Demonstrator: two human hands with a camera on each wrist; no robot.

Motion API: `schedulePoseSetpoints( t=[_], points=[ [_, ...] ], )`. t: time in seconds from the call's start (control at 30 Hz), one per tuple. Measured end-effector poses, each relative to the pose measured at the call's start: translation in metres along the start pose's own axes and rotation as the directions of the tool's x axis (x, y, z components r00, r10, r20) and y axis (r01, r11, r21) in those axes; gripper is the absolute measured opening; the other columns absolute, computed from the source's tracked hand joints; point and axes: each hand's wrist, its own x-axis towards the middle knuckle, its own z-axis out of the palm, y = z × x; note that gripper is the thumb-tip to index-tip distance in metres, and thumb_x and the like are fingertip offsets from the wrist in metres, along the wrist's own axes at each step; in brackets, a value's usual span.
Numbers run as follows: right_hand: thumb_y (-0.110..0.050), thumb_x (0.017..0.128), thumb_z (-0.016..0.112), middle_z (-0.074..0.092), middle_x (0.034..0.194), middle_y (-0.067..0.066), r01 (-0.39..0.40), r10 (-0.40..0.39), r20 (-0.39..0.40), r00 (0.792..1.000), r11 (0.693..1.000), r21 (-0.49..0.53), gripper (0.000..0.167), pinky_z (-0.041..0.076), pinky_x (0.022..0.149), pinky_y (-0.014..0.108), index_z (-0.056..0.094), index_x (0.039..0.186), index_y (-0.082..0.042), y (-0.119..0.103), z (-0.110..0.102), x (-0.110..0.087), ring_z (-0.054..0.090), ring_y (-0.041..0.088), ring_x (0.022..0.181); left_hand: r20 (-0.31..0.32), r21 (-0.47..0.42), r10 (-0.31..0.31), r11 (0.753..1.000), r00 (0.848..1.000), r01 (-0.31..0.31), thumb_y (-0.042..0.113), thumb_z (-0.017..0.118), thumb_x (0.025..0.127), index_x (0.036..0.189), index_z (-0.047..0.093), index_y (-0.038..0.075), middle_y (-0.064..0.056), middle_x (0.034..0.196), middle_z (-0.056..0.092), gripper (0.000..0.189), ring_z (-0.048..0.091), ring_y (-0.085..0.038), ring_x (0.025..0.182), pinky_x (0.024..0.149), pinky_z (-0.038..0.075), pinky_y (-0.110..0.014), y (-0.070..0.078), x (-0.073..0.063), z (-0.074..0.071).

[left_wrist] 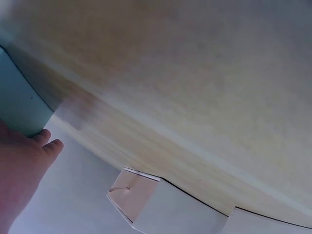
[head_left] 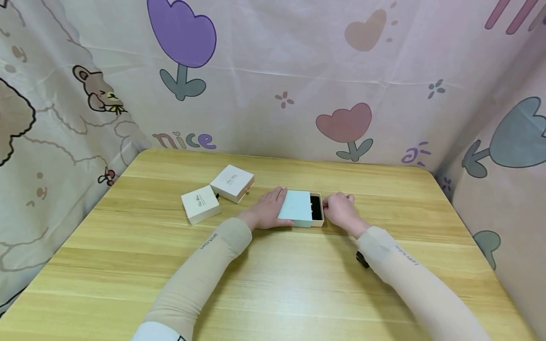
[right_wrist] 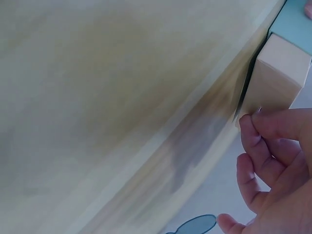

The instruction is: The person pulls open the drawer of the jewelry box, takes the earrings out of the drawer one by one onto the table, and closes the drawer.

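Between the two hands, near the middle of the counter [head_left: 298,289], lies a light blue sleeve box [head_left: 295,204] with its drawer [head_left: 321,219] jutting partly out of the right end, so that a strip of black lining [head_left: 316,207] shows. Sleeve and drawer together have their long axis running left to right, straight from one hand to the other, and that line is also the one along which the drawer sits in its sleeve. The left hand [head_left: 268,210] spans the closed end, thumb along the near edge and fingers towards the far one, holding the sleeve against the counter. At the opposite end the right hand [head_left: 341,209] is the nearer to the drawer: its thumb and forefinger pinch together at the end face, probably on a small pull, which is too small to make out. Beyond the left hand, further left, stand a white box [head_left: 232,181] and, nearer the person, a cream box [head_left: 199,203], a black tab [head_left: 217,195] at its right side. Behind the counter hangs a printed curtain [head_left: 264,57].
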Motion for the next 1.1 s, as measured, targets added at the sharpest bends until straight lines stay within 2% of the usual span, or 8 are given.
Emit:
schedulePoseSetpoints(
  t=[0.3,0.57,1.1],
  points=[
    [0.001,0.078,0.054,0.073,0.090,0.007,-0.014,0.014,-0.009,1.000,1.000,0.019,0.022,0.024,0.093,0.059,0.073,0.075,-0.011,0.009,-0.004,-0.003,0.057,0.033,0.094,-0.001,-0.004,-0.007,1.000,1.000,0.007,0.064,0.051,0.084,0.150,0.002,0.000,-0.021,0.156,0.009,0.104,0.016,-0.032,0.144,0.117,0.018,-0.044,0.000,0.000,0.000],
    [0.001,0.078,0.050,0.065,0.071,0.002,-0.024,0.024,0.000,1.000,1.000,0.002,0.026,0.026,0.090,0.057,0.061,0.060,-0.014,0.013,-0.003,-0.002,0.056,0.033,0.092,-0.001,-0.010,-0.002,1.000,1.000,0.002,0.064,0.051,0.084,0.150,0.003,0.000,-0.020,0.156,0.010,0.103,0.015,-0.030,0.144,0.117,0.017,-0.044,0.000,0.000,0.000],
    [-0.001,0.081,0.051,0.063,0.067,0.002,-0.039,0.039,0.031,0.999,0.999,-0.017,0.025,0.025,0.089,0.058,0.060,0.060,-0.011,0.018,-0.006,-0.002,0.055,0.031,0.087,0.004,-0.008,-0.017,1.000,1.000,0.017,0.066,0.050,0.084,0.150,0.003,0.002,-0.018,0.157,0.009,0.103,0.011,-0.027,0.146,0.117,0.012,-0.048,0.001,0.000,0.000]
  ],
)
